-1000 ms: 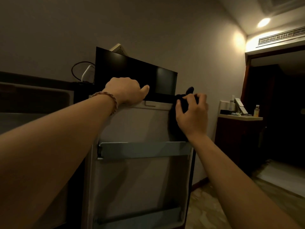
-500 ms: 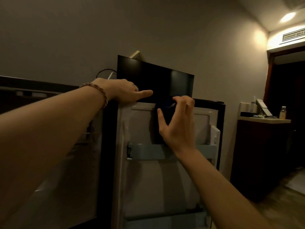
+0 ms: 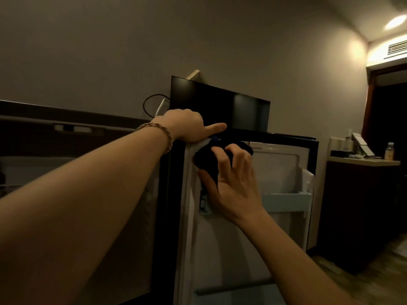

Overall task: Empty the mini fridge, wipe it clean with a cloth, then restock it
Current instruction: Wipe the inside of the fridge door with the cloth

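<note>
The mini fridge's door (image 3: 282,168) stands open, its white inner liner facing me, with a pale shelf rail (image 3: 286,198) across the middle and another low down. My left hand (image 3: 187,126) grips the door's top edge near the hinge side, thumb stretched along the top. My right hand (image 3: 231,179) presses a dark blue cloth (image 3: 204,157) against the upper left corner of the inner liner, fingers curled over the bunched cloth. The fridge's interior is out of sight.
A black flat screen (image 3: 220,106) stands behind the door against the wall, with a cable and a white plug to its left. A dark cabinet (image 3: 361,212) at the right carries a small bottle (image 3: 389,151) and other items. A doorway opens at far right.
My right hand has slid the cloth leftward along the top of the inner door, from its right end to the upper left corner. My left hand has kept its hold on the top edge.
</note>
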